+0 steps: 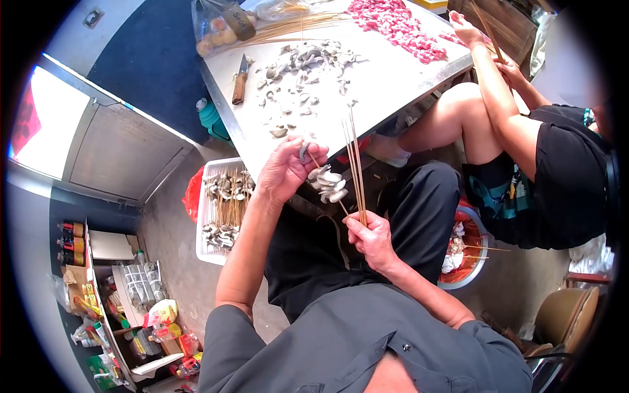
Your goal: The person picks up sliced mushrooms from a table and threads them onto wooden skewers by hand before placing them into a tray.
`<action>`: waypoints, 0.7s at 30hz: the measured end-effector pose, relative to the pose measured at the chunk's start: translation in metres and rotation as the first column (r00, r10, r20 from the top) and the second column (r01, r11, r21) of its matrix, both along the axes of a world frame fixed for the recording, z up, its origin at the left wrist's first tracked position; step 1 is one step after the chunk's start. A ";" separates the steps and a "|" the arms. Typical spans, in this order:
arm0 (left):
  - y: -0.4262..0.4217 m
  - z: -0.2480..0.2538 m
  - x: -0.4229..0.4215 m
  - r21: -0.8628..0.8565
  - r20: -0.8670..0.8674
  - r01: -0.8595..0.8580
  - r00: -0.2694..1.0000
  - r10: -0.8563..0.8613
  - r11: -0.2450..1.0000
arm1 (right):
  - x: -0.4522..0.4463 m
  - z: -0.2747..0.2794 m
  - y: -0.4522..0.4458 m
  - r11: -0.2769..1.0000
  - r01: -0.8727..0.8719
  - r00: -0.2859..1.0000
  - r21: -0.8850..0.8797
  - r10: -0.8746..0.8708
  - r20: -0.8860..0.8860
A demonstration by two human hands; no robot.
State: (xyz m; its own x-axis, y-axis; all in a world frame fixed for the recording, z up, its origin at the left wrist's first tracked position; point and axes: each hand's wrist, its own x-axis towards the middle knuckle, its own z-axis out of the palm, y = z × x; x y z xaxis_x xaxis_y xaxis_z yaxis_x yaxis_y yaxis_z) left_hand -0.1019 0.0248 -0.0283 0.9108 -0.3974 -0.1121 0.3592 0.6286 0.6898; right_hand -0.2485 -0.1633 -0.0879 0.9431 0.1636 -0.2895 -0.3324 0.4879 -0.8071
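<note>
My left hand is closed, pinching a grey mushroom piece at the tip of a bamboo skewer. Several grey-white mushroom pieces are bunched along that skewer below the tip. Its lower end sits in my right hand, which is closed around it and a few bare bamboo skewers pointing up toward the table. On the white tabletop beyond my hands lie loose mushroom pieces, a wooden-handled knife and a pile of red meat pieces.
Left of my knees, a white tray holds filled skewers. A lined bin stands to the right. Another person sits at the right with skewers in hand. A teal bottle stands beside the table; cluttered shelves are lower left.
</note>
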 end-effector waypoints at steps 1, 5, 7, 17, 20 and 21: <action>0.000 -0.001 0.000 0.001 -0.001 0.000 1.000 0.000 1.000 | 0.000 -0.001 0.000 1.000 0.004 1.000 0.002 -0.004 0.004; -0.001 -0.005 -0.001 -0.032 -0.022 -0.025 0.999 0.024 0.999 | 0.001 0.001 0.000 1.000 0.004 1.000 -0.003 -0.004 -0.002; -0.002 -0.004 -0.001 -0.019 -0.015 -0.023 1.000 0.022 1.000 | 0.001 0.000 -0.001 1.000 -0.002 1.000 -0.008 0.002 -0.011; -0.004 0.012 -0.004 0.387 0.106 -0.077 0.994 0.039 0.919 | 0.000 -0.003 -0.002 1.000 -0.007 0.999 0.003 0.007 -0.033; -0.002 0.019 -0.004 0.498 0.172 -0.104 0.985 0.019 0.861 | 0.000 -0.004 -0.003 1.000 -0.004 1.000 -0.004 0.004 -0.029; -0.001 0.020 -0.004 0.550 0.233 -0.113 0.972 -0.022 0.827 | 0.000 -0.004 -0.003 1.000 -0.006 0.999 -0.006 0.006 -0.032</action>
